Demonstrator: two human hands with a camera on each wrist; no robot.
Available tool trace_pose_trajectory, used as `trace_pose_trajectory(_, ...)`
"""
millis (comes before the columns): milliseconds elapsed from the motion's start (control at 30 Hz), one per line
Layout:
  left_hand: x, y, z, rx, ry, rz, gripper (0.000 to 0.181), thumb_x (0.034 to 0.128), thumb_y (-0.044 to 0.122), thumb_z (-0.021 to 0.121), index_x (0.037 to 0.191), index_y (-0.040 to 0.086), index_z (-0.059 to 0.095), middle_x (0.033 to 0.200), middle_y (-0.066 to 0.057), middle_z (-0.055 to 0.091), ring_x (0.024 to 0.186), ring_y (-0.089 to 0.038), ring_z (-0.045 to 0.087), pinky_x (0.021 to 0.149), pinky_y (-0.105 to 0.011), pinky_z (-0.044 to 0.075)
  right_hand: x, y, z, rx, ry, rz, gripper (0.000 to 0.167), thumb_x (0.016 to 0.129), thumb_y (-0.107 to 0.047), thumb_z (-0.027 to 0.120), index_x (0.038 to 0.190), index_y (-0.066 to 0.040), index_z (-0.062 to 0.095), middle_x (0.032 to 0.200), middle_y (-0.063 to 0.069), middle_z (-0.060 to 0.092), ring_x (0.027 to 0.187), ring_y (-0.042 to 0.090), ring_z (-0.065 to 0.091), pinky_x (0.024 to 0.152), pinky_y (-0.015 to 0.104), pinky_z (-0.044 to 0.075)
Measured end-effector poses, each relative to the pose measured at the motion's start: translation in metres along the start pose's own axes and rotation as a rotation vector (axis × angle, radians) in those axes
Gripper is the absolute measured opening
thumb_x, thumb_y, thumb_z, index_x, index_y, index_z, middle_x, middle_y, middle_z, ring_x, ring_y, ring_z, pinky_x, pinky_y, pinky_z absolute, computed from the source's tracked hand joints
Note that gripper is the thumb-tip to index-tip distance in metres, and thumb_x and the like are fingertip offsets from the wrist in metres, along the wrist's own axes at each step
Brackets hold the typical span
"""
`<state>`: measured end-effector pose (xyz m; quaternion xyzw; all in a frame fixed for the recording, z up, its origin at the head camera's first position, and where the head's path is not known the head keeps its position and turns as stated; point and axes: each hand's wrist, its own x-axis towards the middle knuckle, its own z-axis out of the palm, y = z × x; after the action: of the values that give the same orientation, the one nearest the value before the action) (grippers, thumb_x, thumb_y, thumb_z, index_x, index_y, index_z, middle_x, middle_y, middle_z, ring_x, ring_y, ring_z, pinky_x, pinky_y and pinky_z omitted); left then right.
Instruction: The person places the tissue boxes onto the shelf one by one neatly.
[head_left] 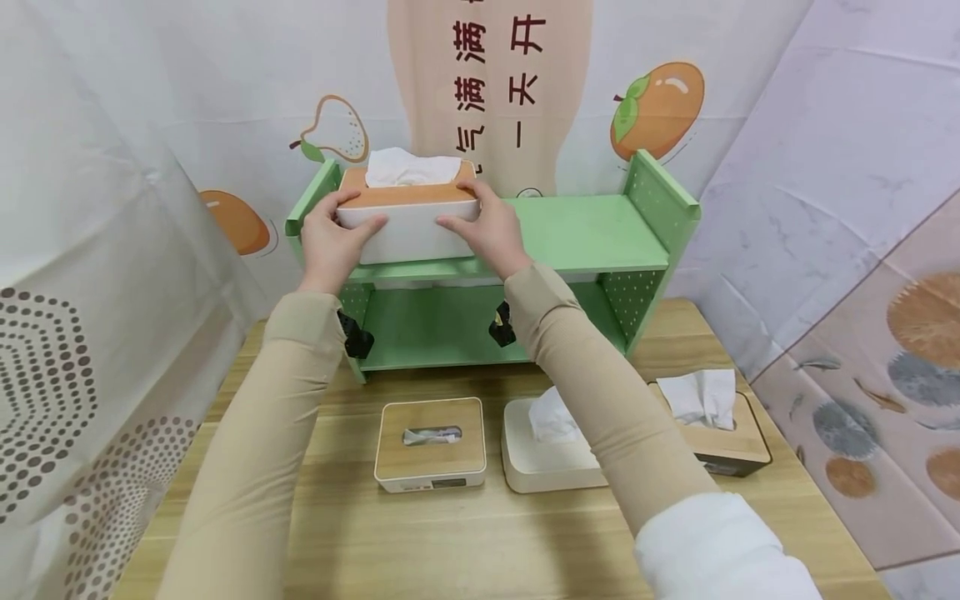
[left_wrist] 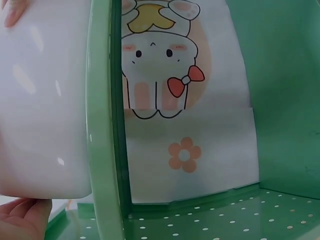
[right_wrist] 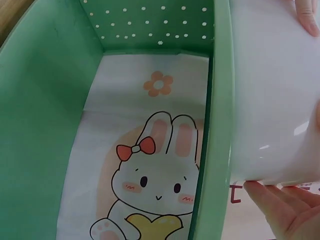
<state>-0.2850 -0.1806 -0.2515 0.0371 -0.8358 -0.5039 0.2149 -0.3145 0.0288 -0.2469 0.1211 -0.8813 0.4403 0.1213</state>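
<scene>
A white tissue box with an orange wood-look lid (head_left: pixel 408 229) is at the left part of the green shelf's upper tier, a white tissue (head_left: pixel 412 169) sticking up from its slot. My left hand (head_left: pixel 330 242) grips its left end, thumb on the front face; my right hand (head_left: pixel 495 229) holds the right end the same way. In the left wrist view the box's white side (left_wrist: pixel 45 110) stands against the shelf edge, with left-hand fingers (left_wrist: pixel 27 220) at its end. In the right wrist view, right-hand fingers (right_wrist: pixel 280 205) touch the box's white wall (right_wrist: pixel 272 100).
The green two-tier shelf (head_left: pixel 585 233) stands at the back of the wooden table (head_left: pixel 435 550). In front of it are a small wood-topped box (head_left: pixel 431 454), a white box with tissue (head_left: pixel 536 479) under my right forearm, and a black-sided wood-topped box (head_left: pixel 738 437) at right.
</scene>
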Motion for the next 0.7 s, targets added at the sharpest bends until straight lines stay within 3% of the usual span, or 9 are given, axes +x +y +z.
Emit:
trace_pose_trajectory(267, 0.011, 0.000, 0.002, 0.034, -0.002, 0.000, 0.053, 0.0814, 0.034, 0.074, 0.129, 0.019, 0.057, 0.101, 0.002, 0.053, 0.082, -0.008, 0.044, 0.073, -0.022, 0.039, 0.011, -0.002, 0.001, -0.028, -0.021, 0.035, 0.061, 0.082, -0.037, 0.073, 0.135, -0.020, 0.048, 0.144, -0.003, 0.047, 0.130, 0.012, 0.045, 0.108, 0.027, 0.034)
trace_pose_trajectory(500, 0.016, 0.002, 0.003, 0.041, -0.026, -0.012, 0.053, 0.0842, 0.031, 0.071, 0.132, 0.017, 0.053, 0.129, -0.008, 0.054, 0.105, -0.016, 0.049, 0.093, -0.030, 0.043, 0.014, -0.005, 0.004, -0.079, -0.026, 0.051, 0.061, 0.084, -0.039, 0.070, 0.137, -0.022, 0.046, 0.145, -0.004, 0.046, 0.129, 0.015, 0.047, 0.106, 0.029, 0.036)
trace_pose_trajectory(700, 0.016, 0.007, 0.002, 0.047, -0.058, -0.025, 0.055, 0.0860, 0.032, 0.069, 0.135, 0.018, 0.050, 0.139, -0.007, 0.048, 0.118, -0.019, 0.048, 0.102, -0.034, 0.040, 0.016, -0.006, 0.004, -0.102, -0.034, 0.067, 0.062, 0.085, -0.041, 0.068, 0.139, -0.024, 0.044, 0.143, -0.001, 0.049, 0.124, 0.018, 0.051, 0.103, 0.032, 0.040)
